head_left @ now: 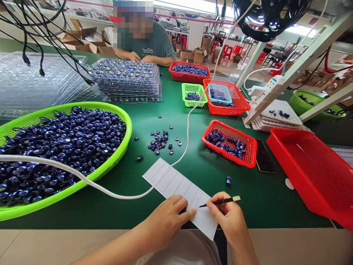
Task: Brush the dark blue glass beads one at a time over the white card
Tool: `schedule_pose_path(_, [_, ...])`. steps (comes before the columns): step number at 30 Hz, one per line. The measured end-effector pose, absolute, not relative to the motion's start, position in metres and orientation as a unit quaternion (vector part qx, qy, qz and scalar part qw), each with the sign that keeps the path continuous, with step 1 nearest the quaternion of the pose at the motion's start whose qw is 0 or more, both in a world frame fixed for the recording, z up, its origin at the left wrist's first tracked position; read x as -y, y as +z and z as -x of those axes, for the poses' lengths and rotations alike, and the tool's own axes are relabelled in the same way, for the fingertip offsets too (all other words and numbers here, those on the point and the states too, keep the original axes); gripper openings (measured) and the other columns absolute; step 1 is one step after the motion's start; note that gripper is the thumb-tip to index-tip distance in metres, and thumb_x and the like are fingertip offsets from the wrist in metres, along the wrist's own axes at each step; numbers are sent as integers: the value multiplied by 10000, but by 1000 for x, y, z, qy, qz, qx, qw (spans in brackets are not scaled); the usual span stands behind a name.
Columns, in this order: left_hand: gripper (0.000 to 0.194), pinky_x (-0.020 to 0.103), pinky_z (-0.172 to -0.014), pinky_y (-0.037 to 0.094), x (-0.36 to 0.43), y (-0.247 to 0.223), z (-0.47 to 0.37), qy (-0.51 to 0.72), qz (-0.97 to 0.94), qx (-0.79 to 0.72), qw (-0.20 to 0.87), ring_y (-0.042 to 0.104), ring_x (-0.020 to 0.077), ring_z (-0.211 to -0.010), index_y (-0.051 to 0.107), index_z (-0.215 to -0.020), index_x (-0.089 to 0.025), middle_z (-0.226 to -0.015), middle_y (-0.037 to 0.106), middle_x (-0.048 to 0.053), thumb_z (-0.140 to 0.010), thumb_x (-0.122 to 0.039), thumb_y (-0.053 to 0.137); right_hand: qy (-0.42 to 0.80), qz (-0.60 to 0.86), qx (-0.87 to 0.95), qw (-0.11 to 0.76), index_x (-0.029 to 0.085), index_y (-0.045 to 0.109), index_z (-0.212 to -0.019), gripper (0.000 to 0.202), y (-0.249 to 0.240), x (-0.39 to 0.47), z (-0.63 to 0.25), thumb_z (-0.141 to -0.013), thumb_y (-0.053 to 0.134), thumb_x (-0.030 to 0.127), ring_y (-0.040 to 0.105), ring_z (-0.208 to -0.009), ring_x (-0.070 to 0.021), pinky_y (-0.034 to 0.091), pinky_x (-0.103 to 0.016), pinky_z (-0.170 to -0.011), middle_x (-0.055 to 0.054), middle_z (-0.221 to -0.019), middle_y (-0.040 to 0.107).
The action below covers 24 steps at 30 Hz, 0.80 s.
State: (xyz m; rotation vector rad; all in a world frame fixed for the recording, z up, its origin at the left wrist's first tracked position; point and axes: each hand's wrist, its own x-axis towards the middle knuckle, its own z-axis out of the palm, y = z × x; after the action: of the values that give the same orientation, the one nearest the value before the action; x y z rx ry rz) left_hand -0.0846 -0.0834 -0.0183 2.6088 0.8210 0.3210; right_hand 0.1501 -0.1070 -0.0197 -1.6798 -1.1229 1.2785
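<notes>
My right hand [230,217] pinches a pair of thin black tweezers [222,201] with a pale end. Their fine tip points left, down to the white sheet near my left thumb. My left hand [172,217] is closed over the sheet, thumb stretched toward the tip; a small dark part [182,211] shows under its curled fingers, mostly hidden. The white lined sheet [176,184] lies slanted at the table's front edge, under both hands. Beyond it are several loose shiny blue-black pieces [158,140], and one stands alone [228,180] to the right.
A large green basket [128,129] full of blue-black pieces stands left. Red baskets [252,147] and a small green basket [204,99] sit right and behind. A white cable [188,129] crosses the sheet. Stacked clear trays [135,94] stand before a seated person [162,40]. A phone [264,158] lies right.
</notes>
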Motion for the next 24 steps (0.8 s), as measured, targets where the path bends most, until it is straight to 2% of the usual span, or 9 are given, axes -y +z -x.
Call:
schedule_pose_path(4, [525, 350, -642, 449, 82, -17, 84, 126, -930, -288, 190, 519, 243, -788, 561, -1307, -197, -964, 606, 112, -813, -28, 502, 482, 653, 438, 387, 190, 670, -796, 382, -20, 107, -152, -778, 756, 562, 522, -550, -130, 359, -222, -486, -3, -628, 618])
schedule_pose_path(7, [490, 344, -648, 465, 82, -19, 85, 152, -925, -289, 195, 538, 237, -785, 562, -1298, -212, -964, 622, 109, -856, -25, 466, 501, 643, 410, 409, 183, 673, -767, 405, -16, 105, -152, -719, 805, 563, 546, -551, -129, 385, -220, -488, -20, -654, 657])
schedule_pose_path(11, [364, 309, -672, 496, 87, -30, 88, 258, -877, -332, 234, 596, 206, -785, 528, -1294, -201, -912, 662, 79, -960, -81, 447, 490, 636, 342, 487, 187, 646, -737, 435, -12, 105, -150, -655, 848, 564, 431, -416, -76, 302, -195, -391, 24, -544, 593])
schedule_pose_path(13, [253, 277, -667, 509, 87, -34, 89, 306, -829, -384, 266, 628, 177, -743, 555, -1224, -202, -864, 678, 49, -976, -161, 524, 481, 629, 311, 525, 188, 630, -745, 438, -15, 106, -151, -654, 854, 554, 399, -387, -60, 284, -188, -365, 16, -568, 624])
schedule_pose_path(17, [37, 215, -599, 498, 70, -29, 78, 351, -791, -387, 319, 644, 134, -640, 636, -915, -197, -750, 690, 15, -933, -227, 627, 440, 593, 288, 610, 182, 619, -772, 414, -31, 101, -162, -691, 852, 515, 448, -374, -50, 348, -189, -358, -61, -769, 754])
schedule_pose_path(19, [116, 212, -602, 500, 56, -18, 66, 371, -791, -354, 334, 655, 139, -659, 650, -820, -189, -732, 698, 27, -928, -225, 627, 418, 577, 307, 631, 179, 629, -801, 383, -39, 96, -169, -715, 851, 480, 496, -384, -64, 410, -209, -379, -86, -836, 773])
schedule_pose_path(23, [168, 239, -694, 536, 32, 1, 35, 384, -792, -303, 366, 698, 160, -797, 719, -777, -191, -923, 749, 82, -921, -225, 638, 362, 558, 304, 682, 186, 626, -847, 354, -48, 92, -174, -733, 853, 434, 523, -381, -76, 443, -224, -385, -90, -845, 781])
schedule_pose_path(24, [160, 243, -701, 539, 27, 1, 28, 383, -784, -303, 384, 701, 162, -800, 731, -769, -192, -915, 752, 80, -906, -228, 659, 356, 553, 300, 691, 190, 626, -851, 346, -49, 93, -174, -734, 856, 421, 523, -381, -74, 443, -221, -385, -84, -843, 782])
